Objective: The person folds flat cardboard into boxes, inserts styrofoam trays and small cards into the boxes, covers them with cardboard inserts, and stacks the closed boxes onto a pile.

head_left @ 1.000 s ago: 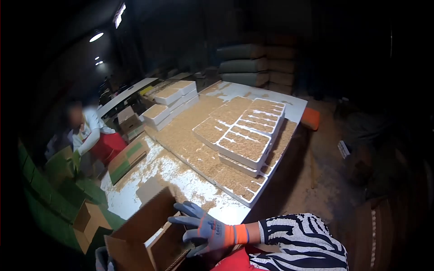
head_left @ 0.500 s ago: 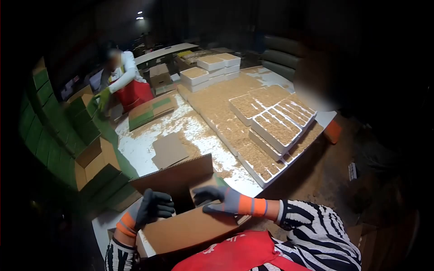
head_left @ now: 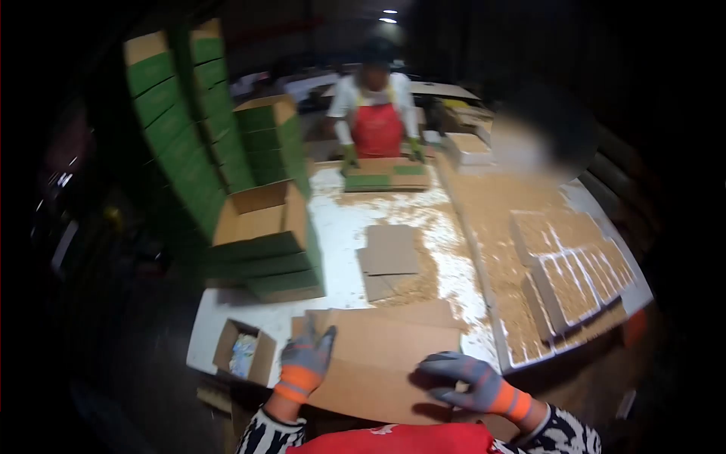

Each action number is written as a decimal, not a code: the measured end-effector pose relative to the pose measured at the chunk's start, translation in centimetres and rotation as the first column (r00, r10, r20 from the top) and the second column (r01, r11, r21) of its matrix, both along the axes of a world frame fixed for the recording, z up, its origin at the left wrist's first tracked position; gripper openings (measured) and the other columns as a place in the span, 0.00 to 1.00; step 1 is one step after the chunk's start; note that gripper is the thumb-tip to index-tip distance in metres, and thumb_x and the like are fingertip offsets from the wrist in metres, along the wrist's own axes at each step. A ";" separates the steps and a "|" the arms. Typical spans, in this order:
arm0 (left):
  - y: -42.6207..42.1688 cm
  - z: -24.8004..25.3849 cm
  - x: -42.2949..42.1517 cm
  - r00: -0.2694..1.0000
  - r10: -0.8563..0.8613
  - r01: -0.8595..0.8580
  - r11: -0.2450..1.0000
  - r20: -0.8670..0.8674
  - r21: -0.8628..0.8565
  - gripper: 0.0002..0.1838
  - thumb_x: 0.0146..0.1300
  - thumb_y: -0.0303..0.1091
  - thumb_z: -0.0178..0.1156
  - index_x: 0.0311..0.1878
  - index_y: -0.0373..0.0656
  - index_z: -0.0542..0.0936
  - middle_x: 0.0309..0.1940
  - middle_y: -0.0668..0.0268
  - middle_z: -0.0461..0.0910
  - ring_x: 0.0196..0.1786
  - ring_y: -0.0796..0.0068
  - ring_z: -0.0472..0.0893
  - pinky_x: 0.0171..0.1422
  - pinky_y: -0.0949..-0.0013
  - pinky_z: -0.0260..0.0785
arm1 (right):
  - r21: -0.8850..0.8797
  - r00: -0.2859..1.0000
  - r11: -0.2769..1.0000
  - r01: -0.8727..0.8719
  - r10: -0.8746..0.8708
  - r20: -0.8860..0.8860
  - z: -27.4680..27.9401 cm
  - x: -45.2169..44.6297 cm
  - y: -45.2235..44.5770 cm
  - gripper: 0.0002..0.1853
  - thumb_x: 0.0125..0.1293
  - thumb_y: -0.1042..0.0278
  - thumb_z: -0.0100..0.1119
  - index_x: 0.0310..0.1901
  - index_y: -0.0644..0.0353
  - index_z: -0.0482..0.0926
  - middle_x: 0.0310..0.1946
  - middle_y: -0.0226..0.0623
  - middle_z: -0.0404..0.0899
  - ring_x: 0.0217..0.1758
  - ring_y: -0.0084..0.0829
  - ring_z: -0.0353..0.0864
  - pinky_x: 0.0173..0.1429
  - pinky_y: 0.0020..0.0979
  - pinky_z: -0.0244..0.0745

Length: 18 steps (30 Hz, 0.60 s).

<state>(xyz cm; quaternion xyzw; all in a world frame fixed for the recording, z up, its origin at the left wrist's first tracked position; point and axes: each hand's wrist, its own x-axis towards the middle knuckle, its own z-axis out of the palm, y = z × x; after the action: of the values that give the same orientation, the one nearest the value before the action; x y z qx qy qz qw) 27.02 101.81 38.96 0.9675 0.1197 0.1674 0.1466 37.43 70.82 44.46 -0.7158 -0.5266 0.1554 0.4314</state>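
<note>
In front of me is a brown cardboard box (head_left: 378, 356), its broad flaps lying across the top and covering whatever is inside. My left hand (head_left: 308, 357), in a grey glove with an orange cuff, rests at the box's left edge, fingers stretched and thumb apart. Over the right side of the flaps is my right hand (head_left: 463, 378), gloved the same way, its fingers loosely curved, thumb apart and nothing between them. Whether it touches the cardboard I cannot tell.
Green boxes (head_left: 261, 265) are stacked on the left. A small open carton (head_left: 243, 354) stands nearby. Flat cardboard (head_left: 389, 250) lies mid-table. White trays (head_left: 582, 287) of tan crumbly material fill the right. Across the table, a person (head_left: 376, 125) handles folded green-brown cardboard (head_left: 387, 175).
My view has swung left. The box's dark opening has gone from sight under the flaps, and my hands are farther apart. The other person's hands moved from the stacked boxes to the folded cardboard.
</note>
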 end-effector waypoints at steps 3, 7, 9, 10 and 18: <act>-1.1 1.9 -0.3 0.982 0.127 -0.117 0.990 -0.143 0.074 0.25 0.67 0.55 0.49 0.45 0.39 0.76 0.26 0.55 0.80 0.27 0.52 0.80 0.32 0.54 0.71 | 0.102 0.606 0.787 0.608 -0.377 -0.700 -4.6 5.5 -1.7 0.29 0.68 0.66 0.55 0.70 0.52 0.61 0.65 0.43 0.65 0.62 0.39 0.73 0.63 0.41 0.69; -5.8 9.0 -2.4 0.987 0.041 -0.072 0.975 0.153 0.209 0.28 0.63 0.60 0.51 0.45 0.41 0.77 0.26 0.60 0.81 0.25 0.61 0.80 0.32 0.63 0.70 | 0.008 0.647 0.999 0.041 -0.020 -0.762 -11.2 10.6 -5.0 0.30 0.71 0.49 0.46 0.72 0.47 0.55 0.68 0.46 0.60 0.62 0.46 0.72 0.60 0.47 0.70; -5.6 10.0 -3.1 0.880 -0.101 -0.026 0.965 0.465 0.259 0.26 0.61 0.53 0.57 0.51 0.39 0.77 0.34 0.60 0.80 0.32 0.62 0.79 0.37 0.65 0.71 | -0.007 0.068 0.952 0.306 -0.029 -0.997 -4.0 9.0 -1.5 0.29 0.70 0.45 0.47 0.67 0.55 0.65 0.57 0.48 0.74 0.58 0.45 0.76 0.59 0.40 0.72; -4.6 11.3 -3.3 0.817 -0.173 0.041 0.969 0.551 0.244 0.27 0.59 0.48 0.61 0.55 0.38 0.76 0.39 0.59 0.79 0.38 0.62 0.80 0.42 0.64 0.72 | 0.094 0.116 0.913 0.397 0.052 -0.992 -1.9 7.3 -0.5 0.29 0.70 0.46 0.49 0.63 0.59 0.68 0.52 0.47 0.78 0.55 0.43 0.77 0.58 0.37 0.73; 3.0 0.0 -0.1 0.983 0.038 0.138 0.480 0.177 -0.866 0.19 0.69 0.38 0.47 0.57 0.37 0.65 0.59 0.57 0.67 0.60 0.69 0.65 0.66 0.67 0.57 | 0.031 0.909 0.973 -0.231 0.204 0.364 -3.9 -0.4 0.5 0.12 0.60 0.58 0.58 0.41 0.54 0.79 0.42 0.40 0.77 0.41 0.40 0.78 0.43 0.37 0.74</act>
<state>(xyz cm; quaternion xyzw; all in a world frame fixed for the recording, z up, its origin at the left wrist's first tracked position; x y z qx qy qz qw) 26.91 104.78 38.92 0.7426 0.1467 0.1614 0.6332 37.02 71.33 40.55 -0.6528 -0.6781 0.0498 0.3340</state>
